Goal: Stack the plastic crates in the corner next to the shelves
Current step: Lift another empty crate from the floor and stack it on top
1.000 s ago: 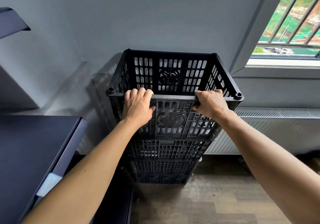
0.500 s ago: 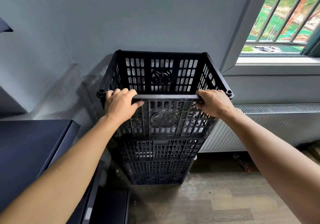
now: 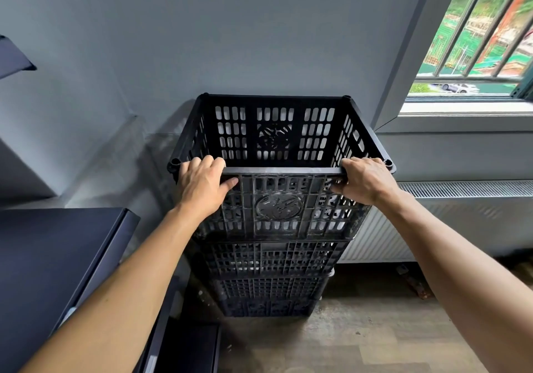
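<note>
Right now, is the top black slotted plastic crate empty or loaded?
Apparently empty: the top black slotted plastic crate shows nothing against its far inner wall; its floor is hidden behind the near wall.

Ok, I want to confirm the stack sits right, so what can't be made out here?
Head view:
- Floor of the top crate: hidden by its near wall.
- Fingertips of the left hand and right hand: curled behind the rim.
- Rims of the lower crates: covered by the crates above.
- Shelves: cut off by the left edge.
</note>
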